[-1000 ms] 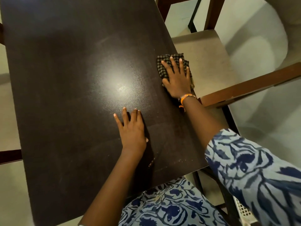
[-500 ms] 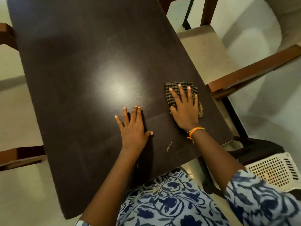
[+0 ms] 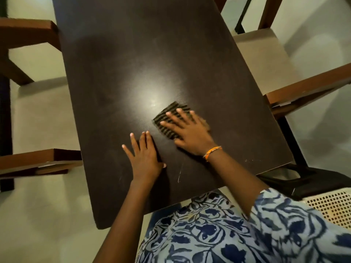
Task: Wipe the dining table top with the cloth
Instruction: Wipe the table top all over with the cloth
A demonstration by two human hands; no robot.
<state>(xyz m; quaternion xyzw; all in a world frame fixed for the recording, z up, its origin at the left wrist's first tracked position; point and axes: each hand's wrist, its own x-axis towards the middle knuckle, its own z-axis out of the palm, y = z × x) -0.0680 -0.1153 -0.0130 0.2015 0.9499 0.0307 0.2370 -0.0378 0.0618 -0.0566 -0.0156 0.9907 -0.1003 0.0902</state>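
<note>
Under the flat, spread right hand (image 3: pixel 190 130), the checked cloth (image 3: pixel 167 120) has swept from the table's (image 3: pixel 133 63) right edge toward its centre, just beside the open, bracing left hand (image 3: pixel 145 156); wiping continues, far half apparently unwiped.

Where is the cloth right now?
In the head view, the cloth lies flat on the dark table top, right of centre, under the right hand, beside the left hand.

Dark checked cloth (image 3: pixel 167 120) lies flat on glossy brown table top (image 3: pixel 152 54).
</note>
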